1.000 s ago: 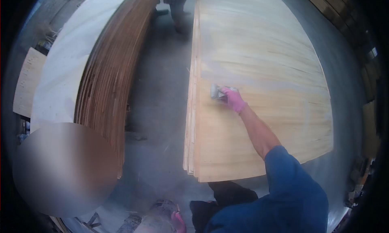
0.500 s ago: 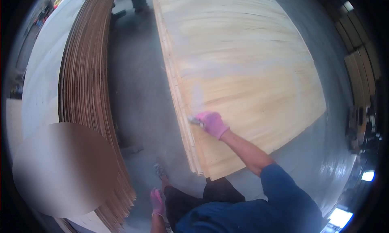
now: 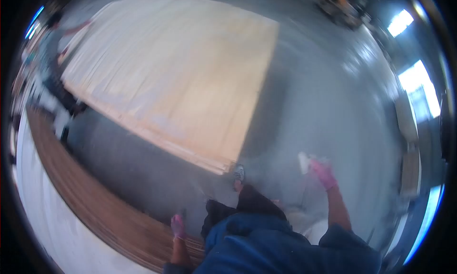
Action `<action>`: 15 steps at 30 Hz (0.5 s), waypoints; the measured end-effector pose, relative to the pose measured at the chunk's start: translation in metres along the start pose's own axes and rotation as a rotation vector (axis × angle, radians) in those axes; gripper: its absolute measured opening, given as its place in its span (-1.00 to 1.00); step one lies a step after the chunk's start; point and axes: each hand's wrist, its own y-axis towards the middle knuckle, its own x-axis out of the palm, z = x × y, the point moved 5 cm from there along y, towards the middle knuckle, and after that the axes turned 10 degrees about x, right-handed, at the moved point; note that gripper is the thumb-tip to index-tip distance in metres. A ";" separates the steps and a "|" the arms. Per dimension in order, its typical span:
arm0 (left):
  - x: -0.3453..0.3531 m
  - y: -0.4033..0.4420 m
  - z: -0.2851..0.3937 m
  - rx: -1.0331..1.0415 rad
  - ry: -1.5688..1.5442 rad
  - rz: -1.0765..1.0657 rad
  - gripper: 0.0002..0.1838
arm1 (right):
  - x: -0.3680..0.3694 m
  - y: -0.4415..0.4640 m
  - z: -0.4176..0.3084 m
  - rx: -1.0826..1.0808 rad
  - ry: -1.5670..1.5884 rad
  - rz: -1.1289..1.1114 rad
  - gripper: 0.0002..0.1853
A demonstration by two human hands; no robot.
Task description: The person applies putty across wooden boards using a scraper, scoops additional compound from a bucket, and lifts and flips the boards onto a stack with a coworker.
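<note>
My right hand [image 3: 322,173] wears a pink glove and is out to the right, above the floor. Its fingers are closed on a small pale flat tool that looks like a scraper [image 3: 303,163], blurred by motion. My left hand [image 3: 177,226], also in a pink glove, hangs low beside my leg, near the brown stack of sheets [image 3: 104,207]. Its fingers are too blurred to read. In front of me lies a stack of large pale wood veneer sheets [image 3: 190,78], several layers showing along its near edge. Neither hand touches it.
A co-worker [image 3: 52,59] stands at the far left, arms reaching to the veneer stack's edge. A white-topped surface [image 3: 35,183] runs along the brown stack. Grey floor [image 3: 304,112] extends to the right. Something pale and rounded [image 3: 316,231] is behind my right side.
My view has swung to the right. My right hand has left the veneer surface and moved out over the floor, still with the scraper. My left hand stays low.
</note>
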 end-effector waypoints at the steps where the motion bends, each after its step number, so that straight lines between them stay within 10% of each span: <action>1: 0.005 -0.001 0.014 -0.035 0.080 -0.079 -0.64 | -0.025 -0.036 -0.010 -0.032 0.014 0.127 -0.69; 6: 0.021 0.105 -0.041 -0.300 -0.225 -0.722 -0.59 | -0.125 -0.157 -0.007 -0.036 -0.005 0.688 -0.69; 9: 0.072 0.128 -0.026 -0.545 0.020 -0.513 -0.56 | -0.151 -0.229 0.070 0.002 0.118 0.890 -0.68; 14: 0.183 0.079 0.062 -0.128 0.279 -0.592 -0.47 | -0.149 -0.279 0.220 0.017 0.311 0.901 -0.58; 15: 0.198 0.086 0.069 -0.146 0.232 -0.597 -0.49 | -0.149 -0.286 0.270 0.314 0.270 0.909 -0.59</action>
